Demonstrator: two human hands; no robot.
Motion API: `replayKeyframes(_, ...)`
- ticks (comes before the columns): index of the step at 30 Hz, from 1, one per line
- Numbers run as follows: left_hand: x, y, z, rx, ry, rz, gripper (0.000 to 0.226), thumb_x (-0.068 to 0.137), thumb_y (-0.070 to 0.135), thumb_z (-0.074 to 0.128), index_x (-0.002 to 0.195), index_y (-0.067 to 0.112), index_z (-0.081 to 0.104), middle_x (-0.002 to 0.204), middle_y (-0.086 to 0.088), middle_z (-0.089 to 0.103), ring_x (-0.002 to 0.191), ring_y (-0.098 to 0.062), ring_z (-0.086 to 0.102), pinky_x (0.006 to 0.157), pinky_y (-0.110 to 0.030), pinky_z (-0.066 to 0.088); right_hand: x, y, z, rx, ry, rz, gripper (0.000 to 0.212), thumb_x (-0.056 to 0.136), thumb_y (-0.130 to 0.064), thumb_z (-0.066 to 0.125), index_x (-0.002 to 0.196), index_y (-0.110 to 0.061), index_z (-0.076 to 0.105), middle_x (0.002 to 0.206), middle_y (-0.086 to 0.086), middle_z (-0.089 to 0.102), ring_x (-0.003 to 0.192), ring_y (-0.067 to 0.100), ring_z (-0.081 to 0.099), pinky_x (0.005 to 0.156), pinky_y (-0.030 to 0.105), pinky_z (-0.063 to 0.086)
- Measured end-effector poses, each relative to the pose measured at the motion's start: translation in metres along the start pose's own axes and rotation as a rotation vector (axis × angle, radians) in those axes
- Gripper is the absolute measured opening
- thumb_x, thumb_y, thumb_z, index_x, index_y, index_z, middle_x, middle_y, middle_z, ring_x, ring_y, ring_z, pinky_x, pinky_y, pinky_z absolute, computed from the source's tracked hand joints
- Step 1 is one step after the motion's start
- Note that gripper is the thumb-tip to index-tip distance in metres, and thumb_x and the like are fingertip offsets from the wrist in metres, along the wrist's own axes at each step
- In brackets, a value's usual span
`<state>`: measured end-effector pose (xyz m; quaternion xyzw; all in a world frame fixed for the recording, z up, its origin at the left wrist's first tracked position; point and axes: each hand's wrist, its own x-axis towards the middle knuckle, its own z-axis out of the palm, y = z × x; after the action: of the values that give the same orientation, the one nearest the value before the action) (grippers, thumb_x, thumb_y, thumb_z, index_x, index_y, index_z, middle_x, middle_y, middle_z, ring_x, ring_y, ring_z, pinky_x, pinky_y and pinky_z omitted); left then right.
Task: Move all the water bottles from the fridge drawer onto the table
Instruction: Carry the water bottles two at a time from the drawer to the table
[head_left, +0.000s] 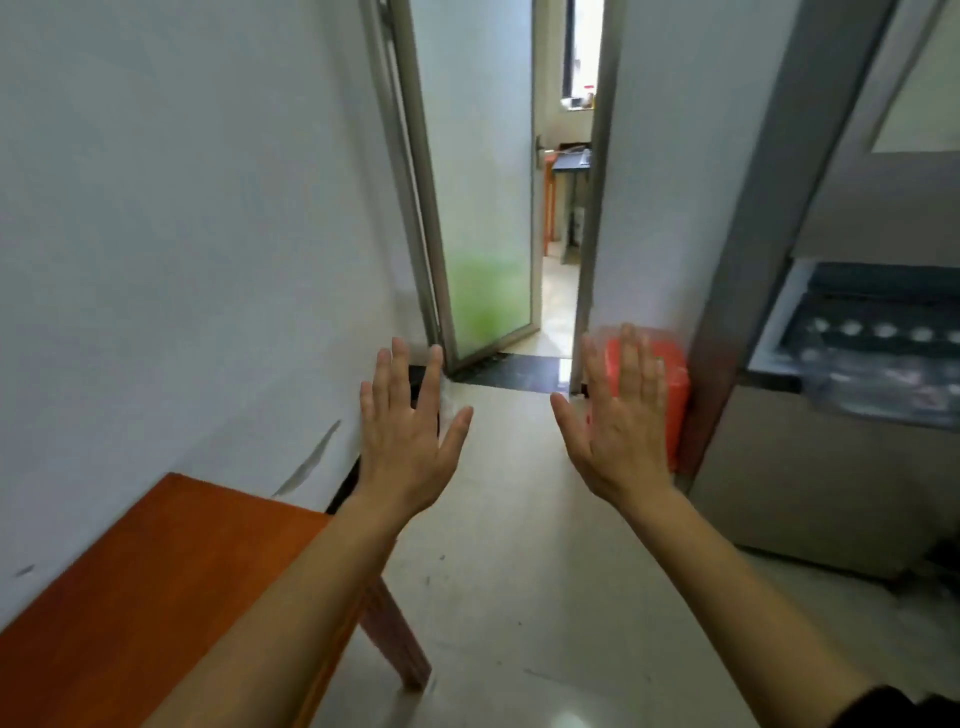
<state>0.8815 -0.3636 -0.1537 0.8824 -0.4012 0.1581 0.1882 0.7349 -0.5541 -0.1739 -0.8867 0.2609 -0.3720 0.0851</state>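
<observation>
My left hand (410, 431) and my right hand (618, 421) are raised side by side over the floor, fingers straight and spread, holding nothing. The fridge (810, 467) stands at the right with its drawer (779, 332) pulled out. Inside the drawer a row of water bottles (883, 332) shows white caps; the view there is blurred. The orange wooden table (156, 587) is at the lower left, against the wall, below my left forearm.
A white wall runs along the left. Straight ahead a frosted glass door (483, 208) stands open onto another room. An orange-red plastic container (670, 384) sits on the floor between the doorway and the fridge, partly behind my right hand.
</observation>
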Motion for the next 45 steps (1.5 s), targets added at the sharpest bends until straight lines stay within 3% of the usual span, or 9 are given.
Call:
replayKeyframes(4, 0.052, 0.093, 0.062, -0.106, -0.026, 0.226, 0.072, 0.098, 0.058, 0.029, 0.159, 0.024, 0.011, 0.166, -0.013, -0.003, 0.153, -0.030, -0.005, 0.120, -0.058, 0.013, -0.003, 0.103, -0.031, -0.134, 0.025, 0.159, 0.080, 0.098, -0.057, 0.040, 0.160, -0.023, 0.002, 0.166, 0.013, -0.007, 0.153, 0.032, -0.007, 0.123, 0.051, 0.000)
replayKeyframes(7, 0.087, 0.158, 0.110, -0.194, -0.029, 0.355, 0.072, 0.098, 0.056, 0.034, 0.158, 0.023, 0.012, 0.166, -0.015, 0.002, 0.153, -0.032, 0.000, 0.119, -0.059, 0.016, -0.005, 0.173, -0.046, -0.238, 0.020, 0.262, 0.083, 0.097, -0.059, 0.038, 0.160, -0.018, 0.002, 0.166, 0.014, -0.007, 0.153, 0.031, -0.009, 0.123, 0.054, 0.003)
replayKeyframes(12, 0.160, 0.266, 0.182, -0.256, -0.153, 0.450, 0.079, 0.097, 0.063, 0.030, 0.155, 0.035, -0.016, 0.165, -0.008, -0.017, 0.152, -0.027, -0.018, 0.122, -0.058, 0.007, 0.019, 0.276, -0.074, -0.419, -0.001, 0.369, 0.085, 0.095, -0.055, 0.045, 0.159, -0.013, 0.009, 0.166, 0.018, -0.002, 0.153, 0.036, -0.002, 0.121, 0.058, 0.010)
replayKeyframes(15, 0.199, 0.334, 0.210, -0.290, -0.200, 0.549, 0.078, 0.099, 0.063, 0.030, 0.156, 0.033, -0.013, 0.163, -0.006, -0.025, 0.149, -0.023, -0.027, 0.121, -0.050, -0.007, 0.034, 0.329, -0.102, -0.513, 0.005, 0.427, 0.083, 0.095, -0.057, 0.039, 0.159, -0.014, 0.008, 0.166, 0.017, -0.004, 0.153, 0.035, -0.004, 0.121, 0.058, 0.010)
replayKeyframes(24, 0.255, 0.490, 0.268, -0.373, -0.356, 0.778, 0.074, 0.100, 0.061, 0.027, 0.158, 0.030, -0.008, 0.163, -0.006, -0.026, 0.150, -0.023, -0.025, 0.124, -0.047, -0.001, 0.036, 0.450, -0.167, -0.594, -0.014, 0.752, 0.073, 0.098, -0.061, 0.026, 0.158, -0.020, 0.019, 0.166, 0.016, 0.006, 0.153, 0.034, -0.003, 0.123, 0.053, 0.004)
replayKeyframes(29, 0.280, 0.542, 0.326, -0.326, -0.486, 0.754, 0.074, 0.099, 0.064, 0.024, 0.157, 0.031, -0.009, 0.163, -0.005, -0.025, 0.150, -0.023, -0.023, 0.124, -0.048, 0.000, 0.046, 0.533, -0.162, -0.528, -0.090, 0.793, 0.072, 0.100, -0.061, 0.026, 0.159, -0.025, 0.008, 0.166, 0.013, -0.006, 0.152, 0.032, -0.012, 0.123, 0.051, 0.000)
replayKeyframes(32, 0.301, 0.565, 0.362, -0.267, -0.531, 0.698, 0.074, 0.099, 0.063, 0.025, 0.157, 0.032, -0.008, 0.164, -0.007, -0.023, 0.151, -0.026, -0.021, 0.123, -0.050, 0.001, 0.061, 0.594, -0.151, -0.473, -0.140, 0.754, 0.071, 0.100, -0.061, 0.027, 0.159, -0.027, 0.007, 0.166, 0.014, -0.003, 0.152, 0.033, -0.010, 0.123, 0.052, 0.002)
replayKeyframes(39, 0.345, 0.620, 0.426, -0.133, -0.704, 0.483, 0.075, 0.099, 0.062, 0.029, 0.158, 0.032, -0.005, 0.164, -0.008, -0.021, 0.152, -0.029, -0.016, 0.122, -0.053, 0.005, 0.109, 0.724, -0.143, -0.350, -0.385, 0.673, 0.076, 0.096, -0.067, 0.019, 0.156, -0.021, 0.024, 0.162, 0.014, 0.024, 0.152, 0.035, 0.008, 0.121, 0.052, 0.008)
replayKeyframes(45, 0.361, 0.648, 0.468, -0.150, -0.791, 0.332, 0.075, 0.099, 0.059, 0.033, 0.159, 0.026, 0.002, 0.165, -0.015, -0.006, 0.152, -0.036, -0.008, 0.122, -0.053, 0.011, 0.143, 0.795, -0.129, -0.326, -0.621, 0.619, 0.057, 0.101, -0.055, 0.035, 0.143, -0.019, 0.049, 0.146, 0.013, 0.051, 0.139, 0.033, 0.038, 0.115, 0.046, 0.026)
